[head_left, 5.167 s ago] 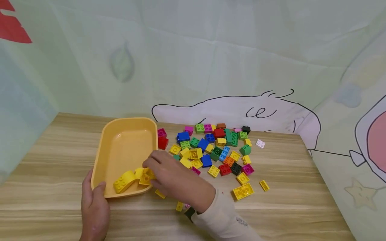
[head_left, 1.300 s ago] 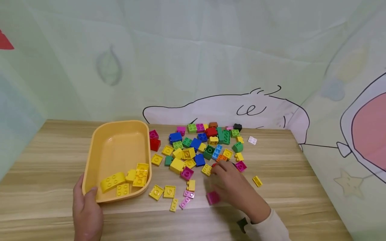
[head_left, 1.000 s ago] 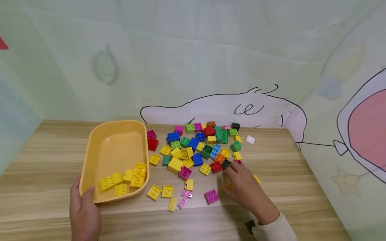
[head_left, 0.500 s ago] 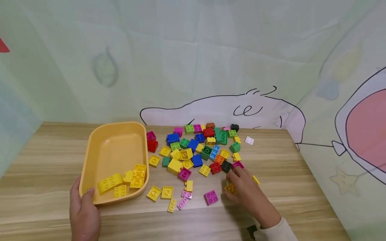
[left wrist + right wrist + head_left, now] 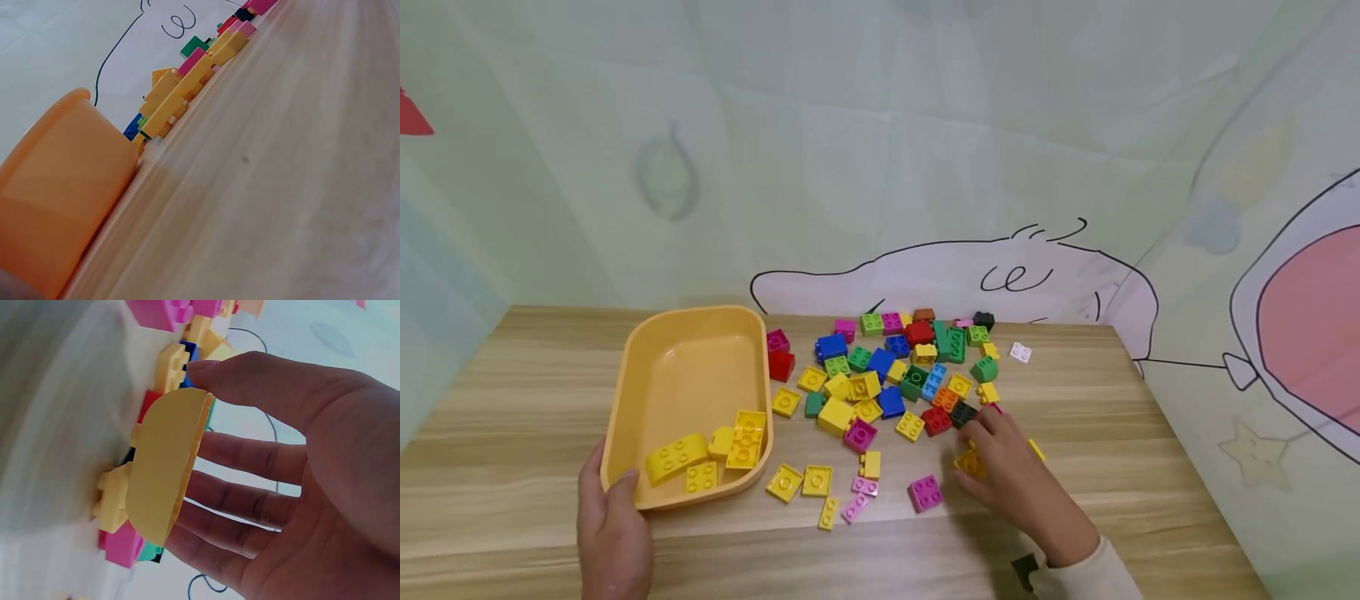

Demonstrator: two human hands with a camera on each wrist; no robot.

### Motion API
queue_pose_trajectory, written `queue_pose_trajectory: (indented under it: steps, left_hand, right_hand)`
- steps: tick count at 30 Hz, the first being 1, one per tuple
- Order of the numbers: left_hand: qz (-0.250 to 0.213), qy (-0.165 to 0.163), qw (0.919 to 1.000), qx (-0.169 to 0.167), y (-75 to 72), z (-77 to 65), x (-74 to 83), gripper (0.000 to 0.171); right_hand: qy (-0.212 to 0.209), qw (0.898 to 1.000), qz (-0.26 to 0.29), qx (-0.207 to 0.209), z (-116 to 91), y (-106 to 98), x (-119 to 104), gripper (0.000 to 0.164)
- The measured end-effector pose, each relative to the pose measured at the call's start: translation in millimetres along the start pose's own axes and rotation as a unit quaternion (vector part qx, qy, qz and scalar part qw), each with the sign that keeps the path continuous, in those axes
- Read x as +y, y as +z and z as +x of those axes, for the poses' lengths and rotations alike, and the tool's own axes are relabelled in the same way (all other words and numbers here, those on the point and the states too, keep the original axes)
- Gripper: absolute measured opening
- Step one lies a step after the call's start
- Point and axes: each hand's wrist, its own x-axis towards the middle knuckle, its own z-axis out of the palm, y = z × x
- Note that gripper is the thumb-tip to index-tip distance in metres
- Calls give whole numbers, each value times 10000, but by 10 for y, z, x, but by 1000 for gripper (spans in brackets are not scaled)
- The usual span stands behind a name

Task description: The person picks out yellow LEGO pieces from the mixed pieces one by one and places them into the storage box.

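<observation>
My left hand grips the near left corner of a yellow-orange plastic tray, thumb over its rim. Several yellow building bricks, one of them a curved brick, lie at the tray's near end. In the left wrist view the tray's outer wall fills the lower left. At the right front of the brick pile, my right hand pinches a yellow brick, mostly covered in the head view. The right wrist view shows this yellow brick with rounded ends, between thumb and fingers.
Loose bricks of many colours spread over the wooden table right of the tray. A magenta brick and two pink plates lie nearest the front. One white brick sits apart at the right. A printed cloth hangs behind.
Earlier my right hand was at the tray with a yellow brick; a flat four-stud yellow brick now lies there too. The hand then moved right to another yellow brick, nearly still since.
</observation>
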Motion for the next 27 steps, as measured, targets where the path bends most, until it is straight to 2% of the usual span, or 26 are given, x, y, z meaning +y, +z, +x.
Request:
queue_pose_trajectory:
  steps: [5,14,17,27]
  left_hand:
    - [-3,-29,10000,29,-4,-8,-8,51]
    - [-71,122,9999,-2,5,-14,2,51]
    - [-102,192,9998,-30,-1,-21,3,51]
    - [43,136,9999,-33,-7,-17,7,51]
  right_hand:
    - [-263,9996,41,132,36,-55,-61,38]
    - [-633,9975,0,322,152,-185,-283,42]
    - [-799,9963,-8,325,182,-216,-350,43]
    - [-1034,9943,113,246,262,-297,-581,40]
